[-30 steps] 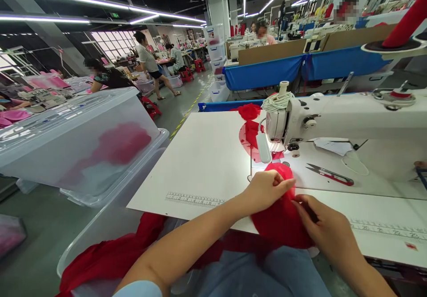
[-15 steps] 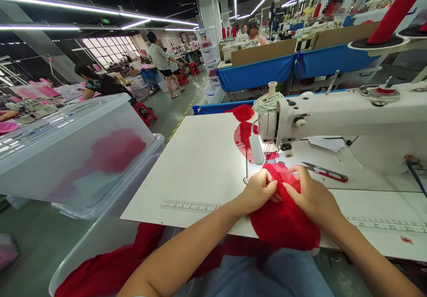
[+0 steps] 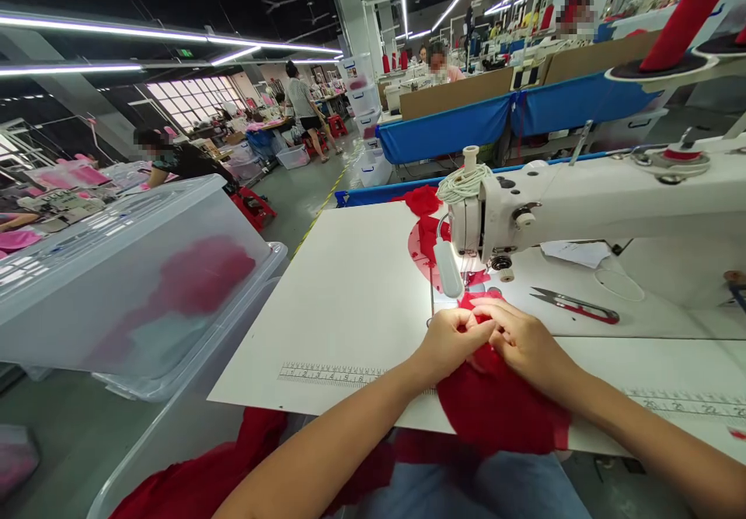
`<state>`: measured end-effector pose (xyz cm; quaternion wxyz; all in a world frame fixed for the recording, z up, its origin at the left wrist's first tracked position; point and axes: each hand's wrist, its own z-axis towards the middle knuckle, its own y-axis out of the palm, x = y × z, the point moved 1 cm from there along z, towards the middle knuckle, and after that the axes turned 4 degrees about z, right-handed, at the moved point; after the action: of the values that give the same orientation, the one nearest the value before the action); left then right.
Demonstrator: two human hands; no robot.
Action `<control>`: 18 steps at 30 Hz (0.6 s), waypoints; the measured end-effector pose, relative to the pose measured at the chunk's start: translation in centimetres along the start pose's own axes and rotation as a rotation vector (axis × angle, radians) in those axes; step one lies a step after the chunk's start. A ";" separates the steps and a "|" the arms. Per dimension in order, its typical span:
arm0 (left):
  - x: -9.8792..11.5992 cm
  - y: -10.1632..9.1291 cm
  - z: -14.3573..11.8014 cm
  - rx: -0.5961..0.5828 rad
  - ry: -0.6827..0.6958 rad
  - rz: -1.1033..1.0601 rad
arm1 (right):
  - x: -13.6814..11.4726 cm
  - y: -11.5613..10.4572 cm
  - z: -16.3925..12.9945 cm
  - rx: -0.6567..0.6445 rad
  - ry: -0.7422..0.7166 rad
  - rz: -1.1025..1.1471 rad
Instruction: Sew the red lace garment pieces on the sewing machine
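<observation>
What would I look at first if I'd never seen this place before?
Probably the red cloth at the near edge of the white table, where the left hand and right hand meet. Just beyond them is a big white sewing machine, with a red thread cone at the top right. On the left, a large see-through box shows something red inside.

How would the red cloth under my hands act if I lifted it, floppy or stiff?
The red cloth would likely droop, since it creases beside the left hand and right hand. It looks thin, so probably light. Its wide lower part, spread to the front edge of the table, might swing or fold.
</observation>
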<state>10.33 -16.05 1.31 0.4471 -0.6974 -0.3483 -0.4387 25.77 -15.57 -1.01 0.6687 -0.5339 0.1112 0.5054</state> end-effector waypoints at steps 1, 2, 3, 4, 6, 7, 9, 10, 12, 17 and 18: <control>0.1 -0.4 0.1 0.050 0.003 0.118 | 0.4 0.0 0.0 -0.013 -0.009 -0.023; 0.2 -0.9 0.2 0.092 0.005 0.231 | 0.8 -0.1 -0.1 -0.027 -0.024 -0.058; 0.2 -1.5 0.4 0.124 0.007 0.326 | 1.2 -0.2 -0.1 -0.046 -0.049 -0.104; 0.1 -2.3 0.6 0.144 0.008 0.391 | 1.6 -0.3 -0.2 -0.066 -0.088 -0.163; -0.1 -3.9 1.3 0.169 0.012 0.521 | 2.4 -0.7 -0.3 -0.089 -0.188 -0.288; -0.2 -4.6 1.6 0.186 0.018 0.597 | 2.7 -0.8 -0.3 -0.091 -0.236 -0.342; -0.2 -5.5 2.0 0.236 0.049 0.736 | 3.2 -1.1 -0.3 -0.092 -0.298 -0.422; -0.1 -5.7 2.2 0.263 0.076 0.790 | 3.3 -1.2 -0.2 -0.093 -0.313 -0.444; 0.1 -5.4 2.3 0.270 0.179 0.870 | 3.4 -1.3 -0.1 -0.103 -0.334 -0.466; -0.3 -3.1 1.9 0.054 0.543 1.029 | 3.3 -1.4 0.0 -0.110 -0.392 -0.466; -0.8 -2.8 1.8 0.072 0.580 1.091 | 3.3 -1.4 0.0 -0.103 -0.400 -0.461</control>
<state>8.18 -13.41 1.09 0.7068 -0.6116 0.1797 -0.3066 28.41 -13.60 -2.46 0.7465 -0.4682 -0.1725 0.4402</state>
